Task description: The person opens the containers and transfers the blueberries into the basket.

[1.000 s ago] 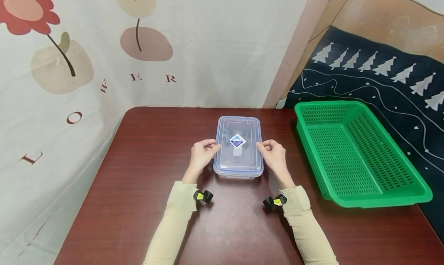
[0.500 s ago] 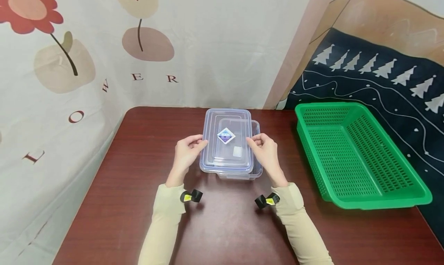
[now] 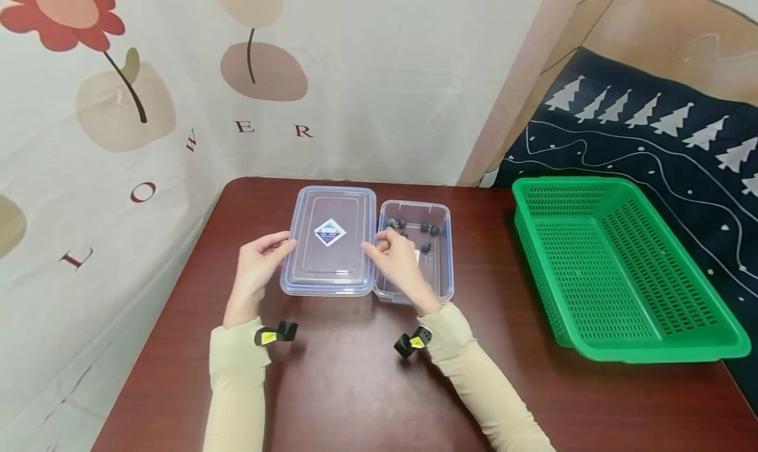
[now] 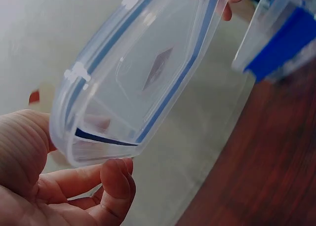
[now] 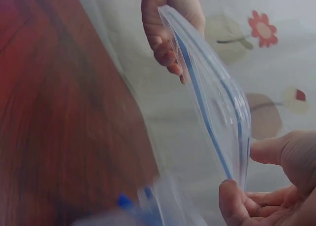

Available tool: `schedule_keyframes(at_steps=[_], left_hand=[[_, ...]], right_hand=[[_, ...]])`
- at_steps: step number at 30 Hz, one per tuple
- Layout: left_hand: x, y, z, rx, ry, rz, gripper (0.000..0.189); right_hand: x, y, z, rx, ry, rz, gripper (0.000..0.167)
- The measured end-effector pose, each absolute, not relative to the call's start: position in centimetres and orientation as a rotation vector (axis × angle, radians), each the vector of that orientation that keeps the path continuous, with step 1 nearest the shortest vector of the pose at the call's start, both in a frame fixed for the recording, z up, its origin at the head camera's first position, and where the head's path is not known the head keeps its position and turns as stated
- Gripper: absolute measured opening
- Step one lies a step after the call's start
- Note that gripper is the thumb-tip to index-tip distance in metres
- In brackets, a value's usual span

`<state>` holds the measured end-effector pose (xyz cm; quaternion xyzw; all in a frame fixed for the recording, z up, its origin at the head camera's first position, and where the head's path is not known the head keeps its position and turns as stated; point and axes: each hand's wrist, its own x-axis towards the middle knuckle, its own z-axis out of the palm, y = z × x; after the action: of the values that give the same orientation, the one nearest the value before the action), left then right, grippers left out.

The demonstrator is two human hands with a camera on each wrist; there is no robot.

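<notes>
A clear plastic lid with a blue seal and a diamond label is held level by both hands, left of its box in the head view. My left hand pinches the lid's left edge between thumb and fingers. At the right edge, my right hand pinches it the same way, over the near-left part of the box. The clear box stands uncovered on the table, with several small dark round berry-like things inside. Both wrist views show the lid raised, its blue seal underneath.
A green slotted plastic basket stands at the right of the dark red wooden table. Behind the table hangs a pale printed cloth, and a dark blue one with tree shapes hangs at the right.
The lid has come off the box and moved left with both hands pinching it. The box stays in place, and the dark round things inside now show.
</notes>
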<state>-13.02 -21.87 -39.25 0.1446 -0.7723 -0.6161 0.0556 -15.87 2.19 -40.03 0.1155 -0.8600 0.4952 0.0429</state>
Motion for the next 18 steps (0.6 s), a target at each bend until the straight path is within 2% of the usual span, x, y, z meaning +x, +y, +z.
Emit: schedule_keyframes(at_steps=[11, 18], left_hand=[[-13.8, -26.2, -41.3, 0.660, -2.458, -1.746, 0.043], [-14.5, -26.8, -43.0, 0.719, -2.543, -1.694, 0.042]], right_hand=[[-16.1, -3.5, -40.6, 0.300, -2.829, 1.419, 0.044], [-15.9, -6.0, -41.6, 0.202, -2.855, 1.314, 0.022]])
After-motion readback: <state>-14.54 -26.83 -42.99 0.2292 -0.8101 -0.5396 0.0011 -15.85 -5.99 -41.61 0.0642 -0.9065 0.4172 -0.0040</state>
